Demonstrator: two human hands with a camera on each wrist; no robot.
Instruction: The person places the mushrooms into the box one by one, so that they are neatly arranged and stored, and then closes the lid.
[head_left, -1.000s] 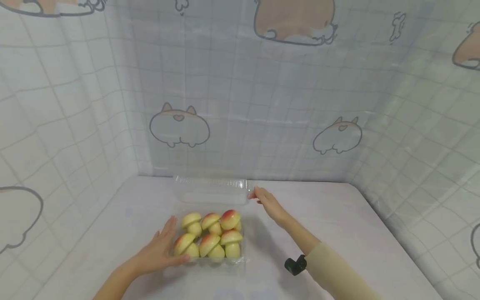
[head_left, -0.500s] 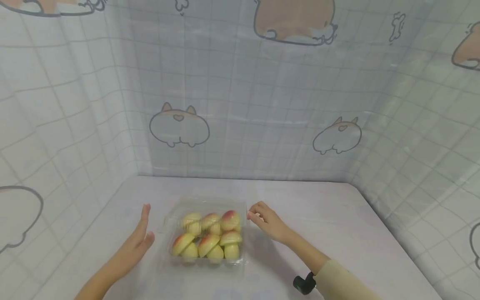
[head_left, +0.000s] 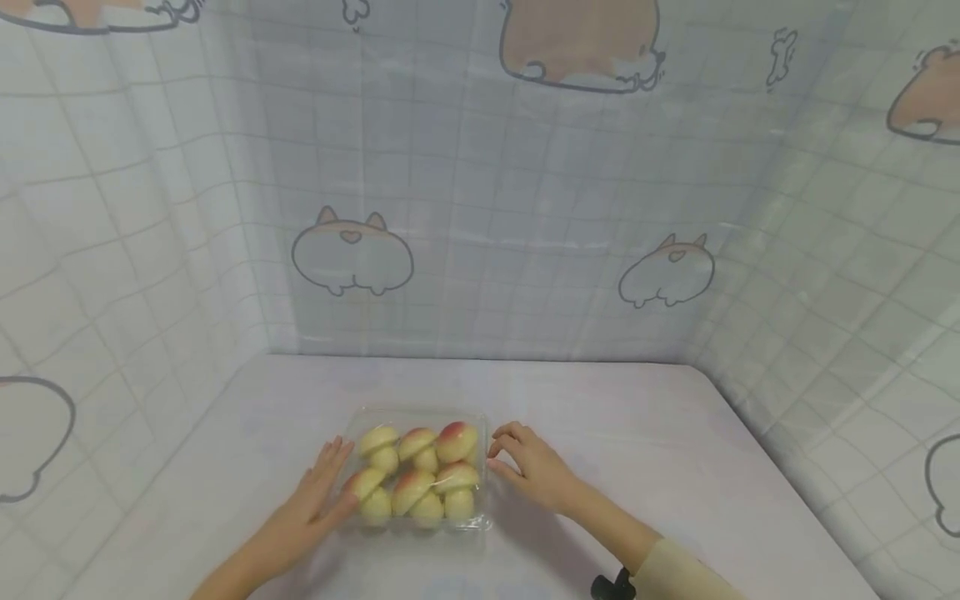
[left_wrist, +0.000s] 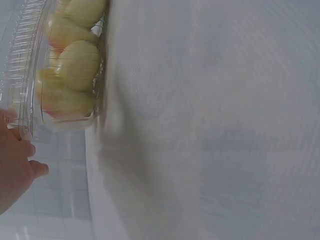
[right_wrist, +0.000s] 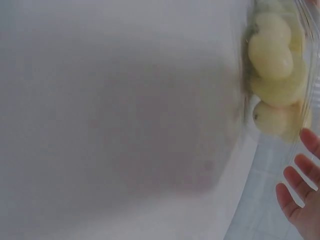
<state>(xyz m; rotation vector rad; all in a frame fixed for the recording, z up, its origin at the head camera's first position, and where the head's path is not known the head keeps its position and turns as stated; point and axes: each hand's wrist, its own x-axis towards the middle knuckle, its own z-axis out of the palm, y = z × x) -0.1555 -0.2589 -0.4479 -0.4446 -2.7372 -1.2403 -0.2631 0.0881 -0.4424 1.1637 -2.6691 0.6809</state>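
A clear plastic clamshell box [head_left: 480,523] sits on the table, with its lid [head_left: 423,414] lying over several yellow, red-blushed fruits [head_left: 457,442]. My left hand [head_left: 311,496] is at the box's left side, its fingers straight and the thumb by the front left corner. In the left wrist view, that hand [left_wrist: 15,165] touches the lid's ribbed rim. By the right edge, my right hand [head_left: 536,467] has loosely bent fingers and holds nothing. The right wrist view has its fingers [right_wrist: 298,183] spread, one close to the box's corner. Whether the rim is snapped shut cannot be made out.
The pale table [head_left: 600,400] extends around the box. Behind it and at both sides hang curtains [head_left: 517,275] printed with a grid and dogs. A small black device [head_left: 613,586] is at my right wrist, beside the beige sleeve [head_left: 675,571].
The lid has swung down from standing up behind the box to lying over the fruit. My left hand drew away leftward, then came back; my right hand moved down with the lid.
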